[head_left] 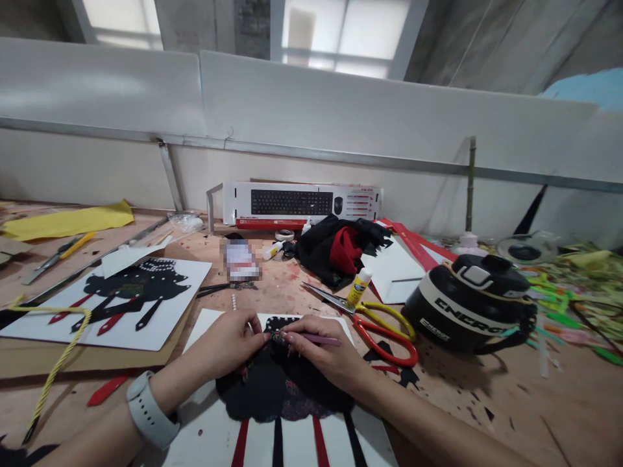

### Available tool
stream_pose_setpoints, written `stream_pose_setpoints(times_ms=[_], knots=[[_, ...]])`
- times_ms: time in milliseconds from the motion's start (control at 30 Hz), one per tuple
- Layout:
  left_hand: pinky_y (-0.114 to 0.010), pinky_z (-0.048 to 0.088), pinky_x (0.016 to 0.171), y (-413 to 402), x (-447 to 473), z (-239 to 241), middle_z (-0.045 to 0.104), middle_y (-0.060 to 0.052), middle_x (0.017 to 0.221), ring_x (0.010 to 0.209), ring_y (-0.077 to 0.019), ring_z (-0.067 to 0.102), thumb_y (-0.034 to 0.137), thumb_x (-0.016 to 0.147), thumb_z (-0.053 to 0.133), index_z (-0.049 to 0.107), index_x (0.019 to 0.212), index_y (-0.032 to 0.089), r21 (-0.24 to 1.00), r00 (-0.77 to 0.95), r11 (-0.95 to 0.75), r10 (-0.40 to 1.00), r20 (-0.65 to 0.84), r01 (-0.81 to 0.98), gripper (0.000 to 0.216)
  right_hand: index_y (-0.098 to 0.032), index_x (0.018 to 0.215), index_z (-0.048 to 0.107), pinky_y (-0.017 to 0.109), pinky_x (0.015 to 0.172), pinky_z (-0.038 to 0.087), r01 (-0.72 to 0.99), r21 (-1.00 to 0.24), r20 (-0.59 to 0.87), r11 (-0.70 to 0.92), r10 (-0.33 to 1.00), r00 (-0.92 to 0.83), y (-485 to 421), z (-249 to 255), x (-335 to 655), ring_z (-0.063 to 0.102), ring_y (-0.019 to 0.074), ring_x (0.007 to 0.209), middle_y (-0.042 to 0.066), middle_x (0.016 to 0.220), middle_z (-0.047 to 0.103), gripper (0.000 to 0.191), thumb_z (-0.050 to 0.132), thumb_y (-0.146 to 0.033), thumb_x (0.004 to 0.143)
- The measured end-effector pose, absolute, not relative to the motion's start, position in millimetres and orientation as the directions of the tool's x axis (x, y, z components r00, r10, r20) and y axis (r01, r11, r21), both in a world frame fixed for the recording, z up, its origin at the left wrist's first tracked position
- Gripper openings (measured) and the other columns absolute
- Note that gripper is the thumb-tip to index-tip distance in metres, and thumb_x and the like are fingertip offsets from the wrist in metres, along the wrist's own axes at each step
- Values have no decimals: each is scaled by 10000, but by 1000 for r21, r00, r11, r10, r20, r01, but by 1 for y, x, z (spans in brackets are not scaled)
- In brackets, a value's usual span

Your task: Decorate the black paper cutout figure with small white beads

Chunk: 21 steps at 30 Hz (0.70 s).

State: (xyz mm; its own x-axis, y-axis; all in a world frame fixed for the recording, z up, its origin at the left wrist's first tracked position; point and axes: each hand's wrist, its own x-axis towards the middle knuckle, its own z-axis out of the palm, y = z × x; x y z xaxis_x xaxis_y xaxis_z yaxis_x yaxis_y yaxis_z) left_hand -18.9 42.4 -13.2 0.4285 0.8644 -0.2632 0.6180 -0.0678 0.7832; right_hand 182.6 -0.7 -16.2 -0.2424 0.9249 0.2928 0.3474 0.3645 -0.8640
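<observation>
In front of me, on a white board [199,415], lies a black cut-out shape [253,389] with a scalloped edge and a dark glittery patch. White pearl-like beads dot its top edge, and red and black strips [318,441] run down from it. My left hand [236,344] is closed, thumb and fingers pinched at the upper part of the shape; what they hold, if anything, is hidden. A slim purple pen-like tool [324,339] is gripped in my right hand [328,357], its tip hidden beside the left fingertips. A short string of white beads [233,302] shows behind my left hand.
On the left lies another board [189,285] with a similar black design, plus yellow rope [53,370] and a utility knife [58,256]. Scissors [384,327], a glue stick [360,287] and a black jug [462,305] stand right. Behind are dark cloth [316,250] and a keyboard box [292,202].
</observation>
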Motion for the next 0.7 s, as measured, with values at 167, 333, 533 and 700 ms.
stream_pose_setpoints(times_ms=[167, 333, 533, 700], knots=[[-219, 355, 362, 42, -17, -11, 514, 65, 461, 384, -162, 561, 431, 818, 517, 502, 756, 220, 739, 411, -102, 877, -250, 666, 220, -192, 894, 763, 260, 635, 527, 333, -872, 290, 360, 926, -242, 0, -17, 183, 686, 170, 669, 38, 761, 753, 159, 638, -285, 862], [-238, 330, 435, 39, -18, -4, 540, 46, 514, 465, -173, 571, 390, 814, 530, 512, 751, 219, 691, 410, -175, 892, -191, 702, 184, -194, 887, 766, 261, 647, 533, 307, -887, 278, 345, 930, -243, -1, -17, 182, 691, 171, 685, 39, 780, 755, 160, 640, -287, 853], [-248, 312, 477, 36, -17, -1, 546, 31, 545, 523, -184, 567, 368, 822, 518, 515, 744, 217, 664, 408, -202, 897, -169, 720, 171, -190, 859, 778, 251, 618, 520, 271, -919, 232, 286, 948, -216, -1, -17, 182, 684, 170, 671, 34, 744, 746, 139, 668, -266, 821], [-241, 314, 467, 38, -17, -5, 540, 44, 521, 506, -178, 583, 393, 816, 530, 522, 749, 215, 685, 410, -169, 889, -204, 709, 190, -187, 812, 761, 250, 597, 514, 185, -957, 209, 222, 974, -88, 2, -16, 183, 663, 162, 644, 23, 728, 727, 157, 689, -327, 808]])
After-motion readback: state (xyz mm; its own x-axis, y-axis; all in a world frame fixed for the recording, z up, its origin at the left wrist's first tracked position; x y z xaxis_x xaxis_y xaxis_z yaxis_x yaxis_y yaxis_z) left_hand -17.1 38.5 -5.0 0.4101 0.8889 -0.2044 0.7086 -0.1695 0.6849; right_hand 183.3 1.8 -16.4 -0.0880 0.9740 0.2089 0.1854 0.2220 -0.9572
